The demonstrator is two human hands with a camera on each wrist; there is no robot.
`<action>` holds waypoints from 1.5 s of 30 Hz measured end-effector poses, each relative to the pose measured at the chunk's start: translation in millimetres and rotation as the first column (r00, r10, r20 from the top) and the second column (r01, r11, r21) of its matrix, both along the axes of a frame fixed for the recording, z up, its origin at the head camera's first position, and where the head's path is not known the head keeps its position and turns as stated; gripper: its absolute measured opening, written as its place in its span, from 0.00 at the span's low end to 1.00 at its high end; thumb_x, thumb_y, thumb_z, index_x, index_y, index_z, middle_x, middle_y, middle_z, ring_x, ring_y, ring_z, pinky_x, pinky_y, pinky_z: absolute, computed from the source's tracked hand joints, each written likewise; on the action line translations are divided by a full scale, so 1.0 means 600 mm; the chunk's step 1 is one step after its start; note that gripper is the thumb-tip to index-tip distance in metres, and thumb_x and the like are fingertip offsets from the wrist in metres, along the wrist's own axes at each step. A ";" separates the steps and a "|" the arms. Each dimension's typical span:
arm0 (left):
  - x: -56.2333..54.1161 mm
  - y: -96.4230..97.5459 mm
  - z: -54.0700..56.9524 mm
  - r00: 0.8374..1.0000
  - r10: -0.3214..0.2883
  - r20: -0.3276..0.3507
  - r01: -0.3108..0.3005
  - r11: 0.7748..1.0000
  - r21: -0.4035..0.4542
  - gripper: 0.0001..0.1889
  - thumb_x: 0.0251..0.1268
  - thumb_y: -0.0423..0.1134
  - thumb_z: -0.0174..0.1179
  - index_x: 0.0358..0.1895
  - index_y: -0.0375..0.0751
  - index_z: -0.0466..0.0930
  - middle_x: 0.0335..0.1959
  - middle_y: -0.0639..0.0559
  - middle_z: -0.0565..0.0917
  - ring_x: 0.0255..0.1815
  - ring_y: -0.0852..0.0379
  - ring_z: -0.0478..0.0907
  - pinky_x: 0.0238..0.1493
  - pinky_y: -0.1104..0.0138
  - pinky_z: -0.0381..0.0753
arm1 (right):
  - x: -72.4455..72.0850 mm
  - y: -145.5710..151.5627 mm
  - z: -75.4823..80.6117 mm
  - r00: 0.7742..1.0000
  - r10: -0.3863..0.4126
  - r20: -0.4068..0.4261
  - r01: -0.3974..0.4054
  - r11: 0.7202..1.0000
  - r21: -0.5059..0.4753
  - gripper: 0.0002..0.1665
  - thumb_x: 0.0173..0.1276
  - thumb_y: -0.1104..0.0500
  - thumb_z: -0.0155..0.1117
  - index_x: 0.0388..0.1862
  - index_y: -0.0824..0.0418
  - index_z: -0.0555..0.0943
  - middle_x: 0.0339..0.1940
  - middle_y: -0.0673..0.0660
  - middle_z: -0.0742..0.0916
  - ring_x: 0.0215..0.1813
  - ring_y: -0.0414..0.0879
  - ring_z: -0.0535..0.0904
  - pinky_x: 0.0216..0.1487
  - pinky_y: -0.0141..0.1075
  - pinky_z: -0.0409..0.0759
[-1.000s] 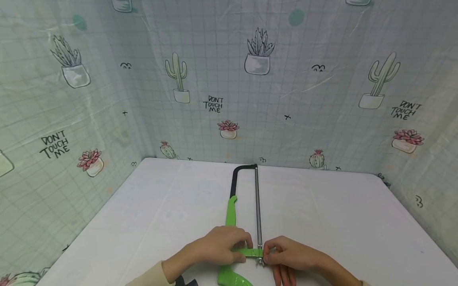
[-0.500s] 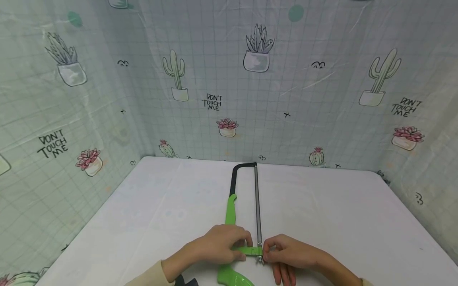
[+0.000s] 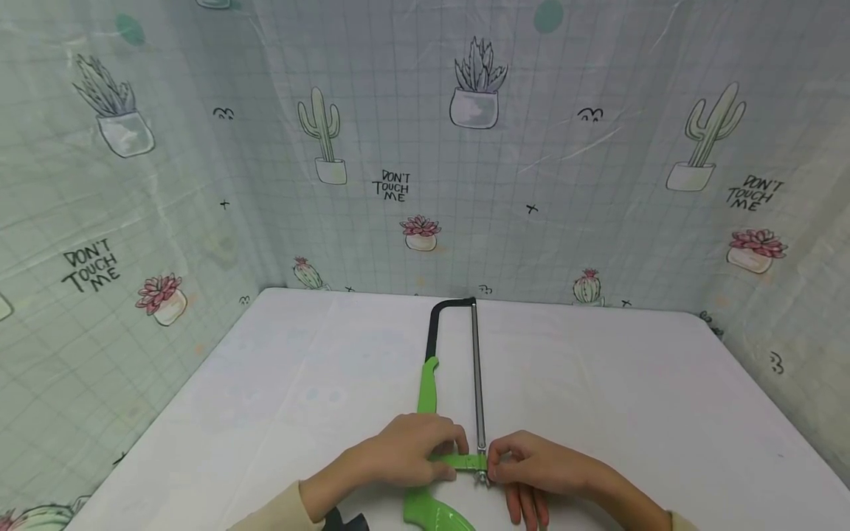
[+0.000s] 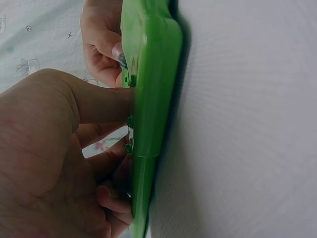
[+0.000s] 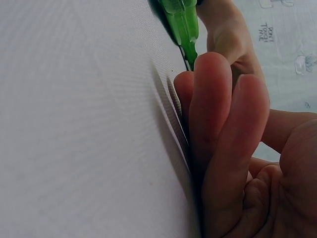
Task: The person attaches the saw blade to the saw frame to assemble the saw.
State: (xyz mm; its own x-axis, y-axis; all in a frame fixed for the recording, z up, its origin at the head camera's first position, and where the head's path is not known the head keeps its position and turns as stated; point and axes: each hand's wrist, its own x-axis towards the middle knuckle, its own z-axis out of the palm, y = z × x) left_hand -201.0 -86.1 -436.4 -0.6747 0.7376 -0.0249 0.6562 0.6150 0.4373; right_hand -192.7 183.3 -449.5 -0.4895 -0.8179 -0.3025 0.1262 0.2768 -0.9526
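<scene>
A hacksaw with a green handle and black front frame lies flat on the white table, its grey blade on the right side. My left hand arches over the green body, thumb and fingers gripping it beside the short green crosspiece. At the near end of the blade, my right hand bends its thumb and index finger together against the crosspiece's tip, beside the small metal wing nut. Its other fingers extend low along the table. The pinched spot itself is mostly hidden by the fingertips.
Part of a black object shows at the bottom edge, by the left forearm. The white table meets a cactus-print curtain at the back and sides.
The head view has tilted slightly, so the saw and hands sit a little higher in it. Both hands keep the same hold on the hacksaw, with no clear movement of its parts.
</scene>
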 end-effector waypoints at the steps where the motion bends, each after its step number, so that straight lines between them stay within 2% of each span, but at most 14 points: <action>1: 0.000 0.000 0.001 1.000 0.001 0.002 -0.001 1.000 0.001 0.11 0.63 0.49 0.70 0.48 0.62 0.84 0.34 0.71 0.78 0.36 0.73 0.72 0.40 0.75 0.71 | 0.000 0.000 0.001 1.000 0.000 -0.002 0.000 1.000 0.001 0.10 0.80 0.58 0.52 0.46 0.63 0.78 0.25 0.67 0.90 0.17 0.38 0.83 0.17 0.29 0.77; 11: -0.003 0.000 0.007 1.000 0.007 0.000 -0.007 1.000 0.012 0.11 0.64 0.49 0.69 0.48 0.62 0.84 0.38 0.70 0.81 0.39 0.73 0.75 0.43 0.74 0.74 | -0.007 0.001 0.007 1.000 0.007 -0.025 -0.007 1.000 0.015 0.10 0.80 0.58 0.52 0.46 0.63 0.77 0.24 0.63 0.90 0.17 0.39 0.83 0.17 0.29 0.77; 17: -0.003 0.000 0.010 1.000 0.017 -0.011 -0.016 1.000 0.015 0.11 0.64 0.49 0.69 0.48 0.62 0.84 0.38 0.69 0.81 0.39 0.73 0.74 0.43 0.73 0.74 | -0.009 0.001 0.009 0.999 0.018 -0.048 -0.018 1.000 0.011 0.10 0.80 0.58 0.52 0.46 0.64 0.77 0.23 0.66 0.89 0.16 0.40 0.83 0.16 0.32 0.78; 25: -0.004 0.000 0.004 1.000 0.016 -0.001 -0.016 1.000 0.013 0.11 0.63 0.49 0.69 0.48 0.62 0.84 0.37 0.70 0.80 0.39 0.73 0.74 0.43 0.73 0.74 | -0.007 0.000 0.005 1.000 0.016 -0.023 -0.016 1.000 0.004 0.10 0.80 0.58 0.52 0.46 0.64 0.77 0.23 0.61 0.89 0.17 0.39 0.83 0.17 0.29 0.77; 32: -0.004 0.000 0.000 1.000 0.010 0.007 -0.010 1.000 0.010 0.11 0.63 0.49 0.69 0.48 0.63 0.84 0.35 0.71 0.78 0.36 0.73 0.72 0.40 0.74 0.71 | -0.005 0.002 -0.001 1.000 0.017 -0.024 -0.017 1.000 -0.003 0.10 0.80 0.58 0.51 0.46 0.64 0.77 0.25 0.76 0.87 0.16 0.39 0.83 0.17 0.29 0.77; 35: -0.003 0.001 -0.001 1.000 0.008 0.005 -0.008 1.000 0.007 0.11 0.63 0.49 0.69 0.48 0.63 0.83 0.35 0.71 0.78 0.36 0.73 0.72 0.39 0.74 0.71 | -0.004 0.002 -0.001 0.999 0.018 -0.028 -0.018 1.000 -0.005 0.10 0.80 0.58 0.51 0.46 0.64 0.77 0.25 0.77 0.86 0.16 0.39 0.83 0.17 0.29 0.77; 42: -0.003 0.001 -0.003 1.000 0.010 0.013 -0.010 1.000 0.007 0.11 0.63 0.50 0.69 0.48 0.63 0.84 0.35 0.71 0.78 0.36 0.73 0.72 0.39 0.74 0.71 | -0.003 0.002 -0.003 1.000 0.012 -0.020 -0.012 1.000 -0.001 0.10 0.80 0.58 0.52 0.46 0.64 0.77 0.24 0.65 0.89 0.16 0.39 0.83 0.17 0.29 0.77; 45: -0.002 0.002 -0.005 1.000 0.005 0.013 -0.005 1.000 0.004 0.11 0.63 0.50 0.69 0.48 0.63 0.84 0.35 0.71 0.79 0.36 0.73 0.72 0.39 0.74 0.72 | -0.002 0.003 -0.004 1.000 0.008 -0.017 -0.008 1.000 0.001 0.09 0.79 0.59 0.53 0.46 0.63 0.78 0.23 0.62 0.90 0.17 0.38 0.83 0.17 0.29 0.77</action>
